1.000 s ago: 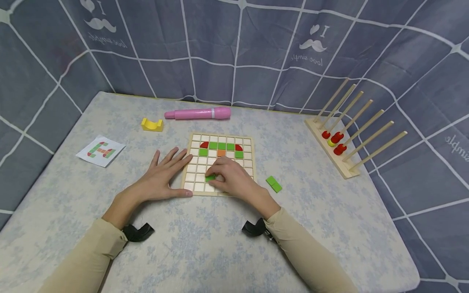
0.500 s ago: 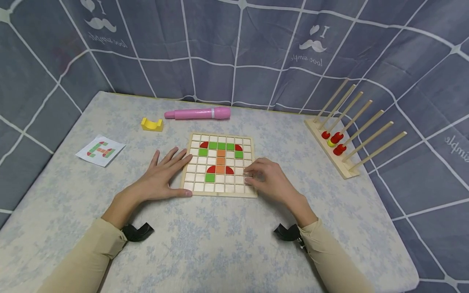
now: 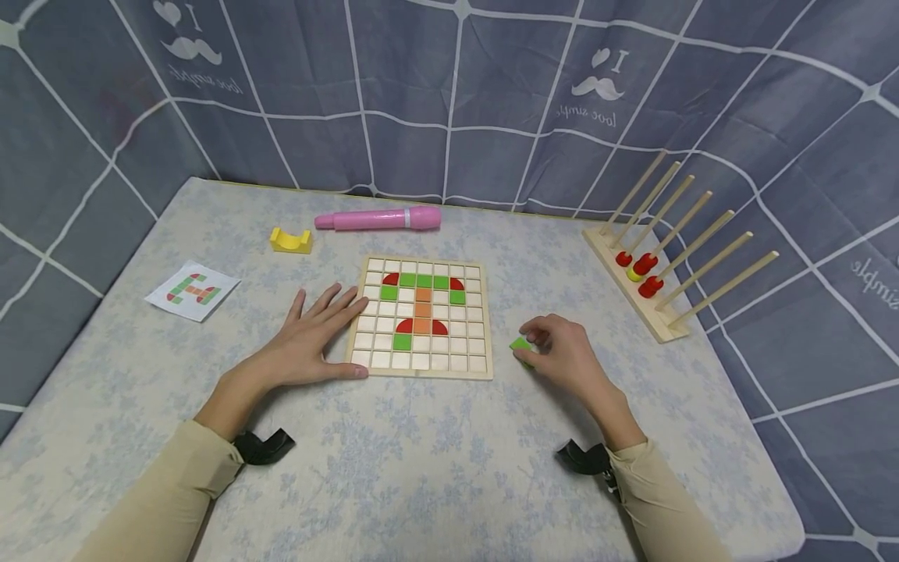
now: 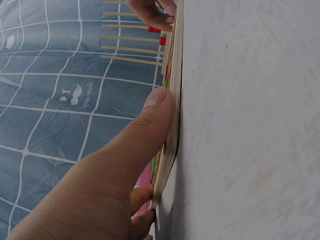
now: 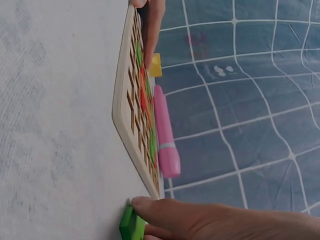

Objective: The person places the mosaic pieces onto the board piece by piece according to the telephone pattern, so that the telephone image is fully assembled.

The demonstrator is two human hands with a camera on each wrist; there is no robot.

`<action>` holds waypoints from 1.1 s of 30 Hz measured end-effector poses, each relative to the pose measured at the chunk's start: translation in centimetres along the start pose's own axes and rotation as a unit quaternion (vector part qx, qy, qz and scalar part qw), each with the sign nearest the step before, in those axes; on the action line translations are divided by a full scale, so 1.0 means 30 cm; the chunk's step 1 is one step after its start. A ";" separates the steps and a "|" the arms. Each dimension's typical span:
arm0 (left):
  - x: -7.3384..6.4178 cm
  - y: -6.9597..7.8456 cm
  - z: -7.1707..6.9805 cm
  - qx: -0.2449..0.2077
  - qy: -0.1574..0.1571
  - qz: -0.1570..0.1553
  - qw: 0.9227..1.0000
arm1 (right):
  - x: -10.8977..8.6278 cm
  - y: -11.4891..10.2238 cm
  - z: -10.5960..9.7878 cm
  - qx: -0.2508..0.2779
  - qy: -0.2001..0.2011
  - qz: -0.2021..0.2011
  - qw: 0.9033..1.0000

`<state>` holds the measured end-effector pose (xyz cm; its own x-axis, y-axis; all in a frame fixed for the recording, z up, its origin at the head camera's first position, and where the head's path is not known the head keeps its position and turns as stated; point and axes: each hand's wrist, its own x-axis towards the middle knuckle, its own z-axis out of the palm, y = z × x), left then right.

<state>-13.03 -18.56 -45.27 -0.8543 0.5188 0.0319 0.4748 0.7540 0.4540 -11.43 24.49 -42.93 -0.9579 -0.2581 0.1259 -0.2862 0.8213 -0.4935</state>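
Note:
My left hand lies with spread, straight fingers along the left side of a wooden grid board; its thumb and fingertips touch the frame. Red quarter-round, green square and orange square tiles form a pattern among the cream cells. To the right of the board, my right hand is at the loose green tiles on the table, thumb and curled fingers on either side of one. The right wrist view has the thumb against the green tiles; the fingers there are largely hidden.
A pattern card lies at the left. Behind the board are a yellow cradle-shaped block and a pink toy microphone. A wooden peg rack with red and yellow beads stands right. Curtains hang behind the table.
My right hand has left the board, where a green square now shows in a lower cell, and has moved right to the loose green tiles. The left hand has stayed in place.

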 end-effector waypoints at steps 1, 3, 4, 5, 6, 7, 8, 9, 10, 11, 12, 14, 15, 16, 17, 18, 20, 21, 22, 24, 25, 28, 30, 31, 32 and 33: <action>0.000 0.000 0.000 0.000 -0.001 0.000 1.000 | 0.000 0.000 0.001 0.006 -0.003 -0.005 1.000; 0.000 -0.001 0.001 -0.001 -0.002 -0.001 1.000 | 0.001 -0.002 0.003 0.008 -0.007 -0.015 1.000; 0.001 -0.002 0.001 0.000 -0.002 -0.001 1.000 | 0.003 -0.003 0.003 0.007 -0.008 -0.021 1.000; 0.001 -0.002 0.002 0.000 -0.002 -0.001 1.000 | 0.005 -0.005 0.004 0.006 -0.008 -0.027 1.000; 0.002 -0.002 0.002 0.001 -0.002 -0.001 1.000 | 0.007 -0.007 0.005 0.004 -0.007 -0.032 0.999; 0.003 -0.002 0.002 0.002 -0.002 -0.001 1.000 | 0.010 -0.009 0.007 0.002 -0.005 -0.037 0.999; 0.004 -0.003 0.002 0.004 -0.003 -0.001 1.000 | 0.014 -0.012 0.008 -0.001 -0.003 -0.042 0.999; 0.005 -0.003 0.002 0.005 -0.004 -0.001 1.000 | 0.018 -0.017 0.010 -0.002 -0.002 -0.048 0.999; 0.005 -0.002 0.001 0.006 -0.004 -0.001 1.000 | 0.024 -0.024 0.013 -0.002 0.000 -0.053 0.999; 0.006 -0.002 0.001 0.006 -0.004 -0.001 1.000 | 0.031 -0.033 0.016 0.001 0.001 -0.060 0.998; 0.006 -0.002 0.001 0.005 -0.005 -0.001 1.000 | 0.039 -0.043 0.019 0.005 0.001 -0.066 0.998; 0.006 -0.001 0.000 0.005 -0.005 -0.001 1.000 | 0.059 -0.072 0.027 0.017 -0.004 -0.082 0.996; 0.005 0.000 -0.001 0.005 -0.004 -0.001 1.000 | 0.070 -0.088 0.033 0.024 -0.008 -0.090 0.996; 0.004 0.000 -0.001 0.005 -0.004 -0.002 1.000 | 0.081 -0.104 0.040 0.028 -0.013 -0.100 0.995; 0.003 0.000 -0.001 0.005 -0.004 -0.002 1.000 | 0.092 -0.122 0.049 0.032 -0.018 -0.110 0.993; 0.002 0.000 -0.001 0.004 -0.003 -0.003 1.000 | 0.103 -0.140 0.059 0.034 -0.024 -0.118 0.992; 0.001 0.000 -0.001 0.004 -0.003 -0.003 1.000 | 0.124 -0.176 0.082 0.034 -0.035 -0.134 0.990; 0.000 -0.001 0.000 0.003 -0.003 -0.003 1.000 | 0.133 -0.193 0.094 0.032 -0.040 -0.141 0.989; 0.000 -0.001 0.001 0.003 -0.003 -0.004 1.000 | 0.141 -0.210 0.106 0.030 -0.046 -0.148 0.988; 0.000 -0.001 0.001 0.003 -0.002 -0.004 1.000 | 0.157 -0.242 0.128 0.027 -0.056 -0.156 0.986; -0.001 -0.002 0.002 0.004 -0.002 -0.003 1.000 | 0.163 -0.257 0.138 0.026 -0.061 -0.161 0.985; -0.001 -0.003 0.003 0.006 -0.001 -0.003 1.000 | 0.178 -0.291 0.162 0.025 -0.073 -0.174 0.982; 0.000 -0.003 0.003 0.007 0.000 -0.002 1.000 | 0.183 -0.305 0.175 0.025 -0.080 -0.180 0.980; 0.000 -0.003 0.003 0.007 0.000 -0.002 1.000 | 0.185 -0.310 0.180 0.027 -0.082 -0.182 0.980; 0.000 -0.003 0.003 0.008 0.000 -0.002 1.000 | 0.186 -0.313 0.185 0.030 -0.085 -0.183 0.979; 0.000 -0.003 0.002 0.008 0.000 -0.002 1.000 | 0.186 -0.315 0.189 0.032 -0.086 -0.183 0.979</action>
<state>-13.06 -18.59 -45.37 -0.8558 0.5164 0.0300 0.4754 0.7624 0.4390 -13.93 12.39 -42.44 -0.7712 -0.6160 0.1607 -0.6028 0.6254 -0.4956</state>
